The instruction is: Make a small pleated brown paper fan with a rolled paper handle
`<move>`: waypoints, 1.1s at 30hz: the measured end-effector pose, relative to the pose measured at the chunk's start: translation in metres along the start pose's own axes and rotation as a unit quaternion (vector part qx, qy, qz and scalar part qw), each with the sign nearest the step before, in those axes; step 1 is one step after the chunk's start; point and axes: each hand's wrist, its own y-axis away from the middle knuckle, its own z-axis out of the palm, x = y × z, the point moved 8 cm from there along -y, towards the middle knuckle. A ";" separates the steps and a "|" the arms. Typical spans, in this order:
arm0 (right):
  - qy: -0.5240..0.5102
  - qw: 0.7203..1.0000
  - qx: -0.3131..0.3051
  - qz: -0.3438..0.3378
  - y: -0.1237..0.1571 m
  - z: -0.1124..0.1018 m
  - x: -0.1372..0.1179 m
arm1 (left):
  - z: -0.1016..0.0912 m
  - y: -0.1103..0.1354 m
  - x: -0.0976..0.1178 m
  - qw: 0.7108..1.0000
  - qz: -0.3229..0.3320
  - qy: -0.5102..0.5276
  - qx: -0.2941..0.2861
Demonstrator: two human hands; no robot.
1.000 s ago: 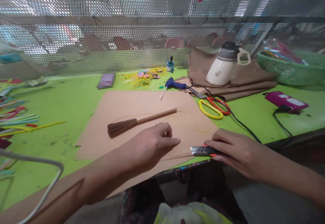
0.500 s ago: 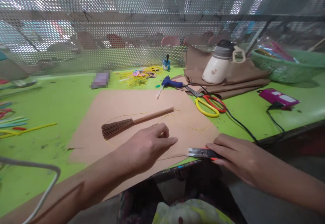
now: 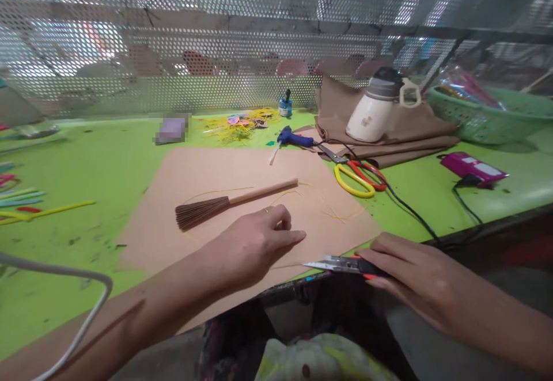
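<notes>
My left hand (image 3: 254,243) rests knuckles-up on a tan paper sheet (image 3: 203,168), its fingers curled and pinched on a thin straw strand I can barely make out. A small wooden-handled brush (image 3: 228,202) lies on the sheet just beyond it. My right hand (image 3: 410,277) grips a utility knife (image 3: 337,264) at the table's near edge. The knife's blade is out and points left toward my left hand.
Yellow and red scissors (image 3: 358,176), a blue glue gun (image 3: 291,137) and a black cable lie behind the sheet. A white jug (image 3: 375,113) stands on folded brown cloth (image 3: 415,133). A green basket (image 3: 492,116) and a magenta box (image 3: 470,167) are at right. Coloured strips (image 3: 26,202) are at left.
The knife's blade now sticks out further to the left from my right hand. My left hand has stayed put on the sheet.
</notes>
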 end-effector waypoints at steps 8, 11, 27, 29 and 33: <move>-0.023 1.000 -0.010 0.019 -0.008 0.003 0.009 | -0.011 -0.002 -0.006 0.996 -0.054 0.067 0.035; -0.028 0.999 -0.005 0.024 0.004 0.001 0.011 | -0.017 0.001 -0.009 0.991 -0.067 0.117 0.025; -0.009 0.999 -0.019 0.040 -0.022 0.015 -0.010 | -0.028 0.008 -0.012 0.985 0.042 0.155 -0.069; -0.007 0.999 -0.021 0.035 -0.026 0.016 -0.012 | -0.025 0.008 -0.011 0.987 0.044 0.138 -0.071; -0.007 1.000 -0.019 0.016 -0.029 0.016 -0.016 | -0.023 0.009 -0.010 0.990 0.058 0.118 -0.056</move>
